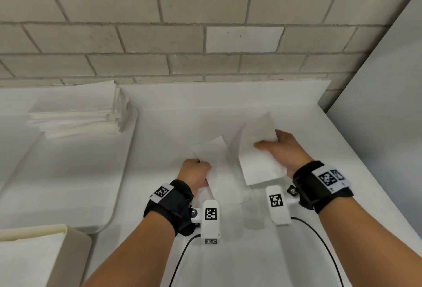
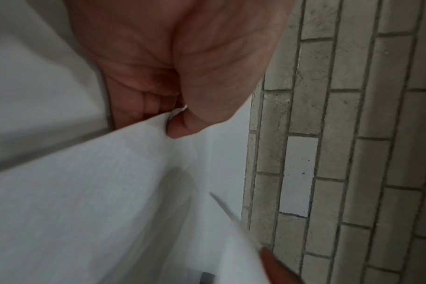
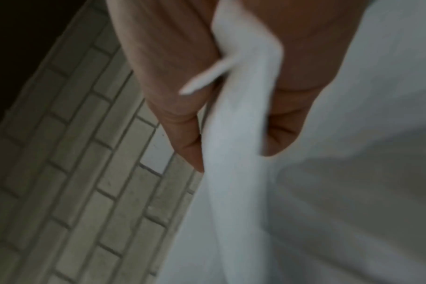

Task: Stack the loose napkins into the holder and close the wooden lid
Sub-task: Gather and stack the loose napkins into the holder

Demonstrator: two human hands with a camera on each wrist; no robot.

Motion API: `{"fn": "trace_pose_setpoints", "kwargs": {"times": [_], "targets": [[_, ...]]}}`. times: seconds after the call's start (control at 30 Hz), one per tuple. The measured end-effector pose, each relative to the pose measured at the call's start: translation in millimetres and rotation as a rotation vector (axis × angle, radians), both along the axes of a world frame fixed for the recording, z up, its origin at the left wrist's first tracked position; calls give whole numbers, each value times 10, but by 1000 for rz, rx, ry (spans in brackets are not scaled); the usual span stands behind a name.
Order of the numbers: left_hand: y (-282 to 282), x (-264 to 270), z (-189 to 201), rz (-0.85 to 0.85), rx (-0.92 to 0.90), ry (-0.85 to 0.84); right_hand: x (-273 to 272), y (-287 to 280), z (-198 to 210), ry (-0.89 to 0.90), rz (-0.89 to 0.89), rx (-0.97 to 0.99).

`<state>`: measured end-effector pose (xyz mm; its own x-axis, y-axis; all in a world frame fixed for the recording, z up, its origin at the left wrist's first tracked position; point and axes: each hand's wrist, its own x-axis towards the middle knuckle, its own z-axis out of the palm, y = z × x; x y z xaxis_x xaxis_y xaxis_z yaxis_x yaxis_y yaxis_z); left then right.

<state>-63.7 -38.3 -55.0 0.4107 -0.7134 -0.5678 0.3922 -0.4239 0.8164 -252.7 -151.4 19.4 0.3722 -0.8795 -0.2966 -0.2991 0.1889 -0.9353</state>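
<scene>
My forearms and wrist-cam straps sit nearest the lens; beyond them, my left hand (image 1: 195, 172) grasps napkin A (image 1: 217, 168) w/ thumb over curled fingers at one corner, and my right hand (image 1: 283, 149) grasps napkin B (image 1: 258, 156) between thumb and flat fingers (image 3: 173, 107). Both sheets are lifted off the white counter (image 1: 285, 252), tilted, near each other but apart. Well to the left, on a tray (image 1: 123, 172), lies a tall stack of napkins (image 1: 75, 115). Risks, as I judge: a corner pinch is weak, so napkin A could slip or tear; the limp sheets could fold or catch on each other when brought together, giving a crooked stack. Hard to make out: the pale box (image 1: 45, 252) cut off at bottom left may be the holder, can't confirm; no wooden lid in view; right wrist view is blurred; white on white hides sheet edges, so whether each hand has one ply or several is unclear.
</scene>
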Motion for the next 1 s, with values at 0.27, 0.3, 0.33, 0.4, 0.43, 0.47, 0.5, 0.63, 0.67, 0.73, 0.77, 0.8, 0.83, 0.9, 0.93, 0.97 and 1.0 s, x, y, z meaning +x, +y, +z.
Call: {"fn": "trace_pose_setpoints", "kwargs": {"times": [0.27,0.3,0.33,0.4,0.43,0.47,0.5,0.63,0.67,0.73,0.77,0.8,0.83,0.9,0.93,0.97,1.0], "targets": [[15,-91,71,-19,-9,72,203,257,-350,99,203,156],[15,-96,88,-21,-14,83,220,294,-420,138,255,169],[8,-94,91,-38,-15,65,235,327,-469,153,307,184],[10,-111,90,-94,-32,-43,262,380,-509,140,365,189],[17,-118,82,-120,-50,-118,272,394,-519,133,370,173],[30,-122,88,-147,-73,-184,275,401,-518,145,352,139],[41,-119,98,-168,-103,-218,270,395,-506,176,316,88],[104,-99,243,-190,-234,-229,239,425,-348,109,337,-16],[123,-109,280,-190,-253,-252,250,465,-306,55,380,-13],[164,-132,350,-199,-286,-345,292,537,-267,18,428,-70],[182,-128,387,-194,-306,-387,307,554,-268,22,433,-125],[195,-109,436,-182,-326,-413,318,555,-283,30,434,-169],[203,-75,496,-163,-350,-421,315,553,-291,44,437,-194],[207,41,619,-105,-410,-405,286,528,-284,92,460,-209],[205,110,682,-71,-441,-391,262,506,-286,112,472,-194],[204,177,744,-37,-471,-378,230,477,-300,121,478,-170],[206,239,798,-6,-500,-368,199,452,-307,111,473,-146]]}}
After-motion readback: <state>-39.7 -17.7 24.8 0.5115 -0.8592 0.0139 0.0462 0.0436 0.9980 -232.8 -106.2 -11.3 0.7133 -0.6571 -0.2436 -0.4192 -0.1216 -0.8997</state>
